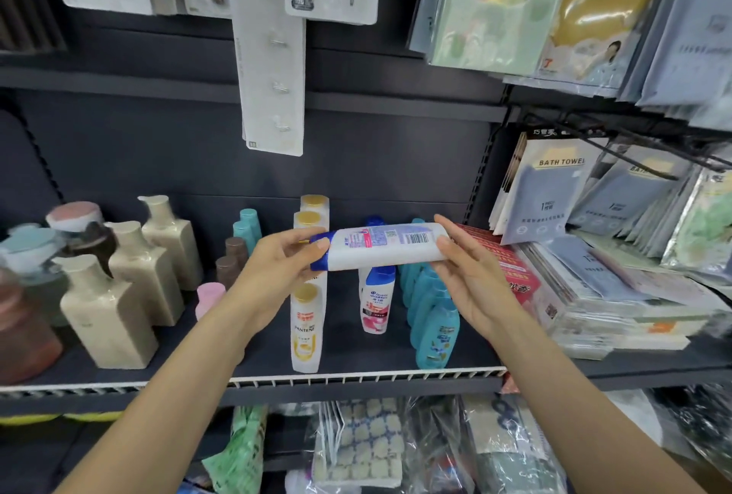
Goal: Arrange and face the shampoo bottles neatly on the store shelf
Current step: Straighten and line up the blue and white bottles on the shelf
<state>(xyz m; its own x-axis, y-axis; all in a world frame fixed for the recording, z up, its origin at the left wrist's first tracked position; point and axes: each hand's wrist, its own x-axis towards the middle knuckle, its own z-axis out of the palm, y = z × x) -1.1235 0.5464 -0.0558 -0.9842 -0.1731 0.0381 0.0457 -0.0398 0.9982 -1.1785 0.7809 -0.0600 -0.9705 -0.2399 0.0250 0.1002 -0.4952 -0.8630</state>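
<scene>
I hold a white shampoo bottle (380,246) with a blue cap sideways in front of the shelf, its back label and barcode facing me. My left hand (277,268) grips the blue cap end. My right hand (467,275) holds the bottom end. Below it on the dark shelf (356,370) stand a row of white Pantene bottles (305,327) with gold caps, a white bottle (376,303) with a pink label, and a row of teal bottles (433,329).
Beige pump bottles (115,307) and brown and pink ones fill the shelf's left side. Small teal and brown bottles (237,248) stand behind my left hand. Bath towel packs (554,192) and stacked packets lie at right. Hanging card packs (273,58) dangle above.
</scene>
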